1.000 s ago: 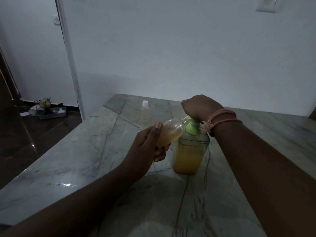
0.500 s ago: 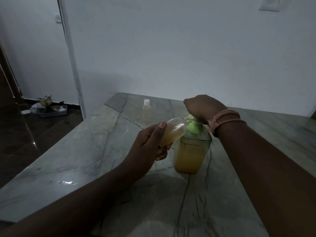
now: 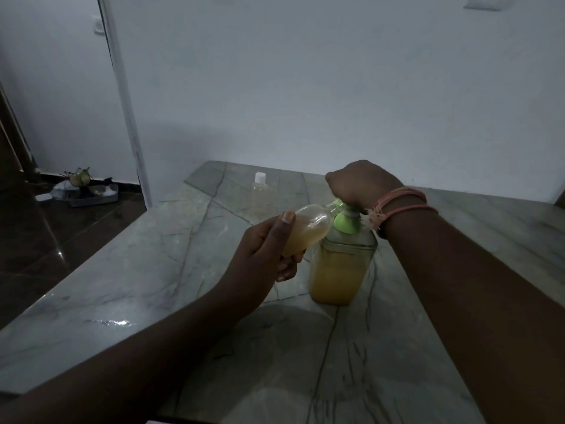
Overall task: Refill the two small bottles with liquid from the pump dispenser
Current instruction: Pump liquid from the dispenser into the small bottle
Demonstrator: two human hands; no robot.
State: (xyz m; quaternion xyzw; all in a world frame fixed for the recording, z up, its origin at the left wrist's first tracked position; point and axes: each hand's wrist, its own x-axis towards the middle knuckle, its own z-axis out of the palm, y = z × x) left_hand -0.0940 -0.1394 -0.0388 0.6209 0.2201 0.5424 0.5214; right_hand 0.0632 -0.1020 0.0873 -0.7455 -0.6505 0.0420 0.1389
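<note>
A clear pump dispenser (image 3: pixel 339 270) with a green pump head and yellow-orange liquid stands on the marble table (image 3: pixel 153 270). My right hand (image 3: pixel 360 182) rests curled on top of the pump head, pressing it. My left hand (image 3: pixel 266 252) grips a small clear bottle (image 3: pixel 308 228), tilted with its open mouth against the green spout; it holds yellowish liquid. A second small bottle (image 3: pixel 260 191) with a white cap stands upright farther back on the table.
A white wall rises right behind the table. To the left the table edge drops to a dark floor, where a tray with small items (image 3: pixel 88 191) lies near a white door frame (image 3: pixel 128 117).
Both hands stay on the small bottle and the pump. The view has shifted slightly; nothing has clearly moved.
</note>
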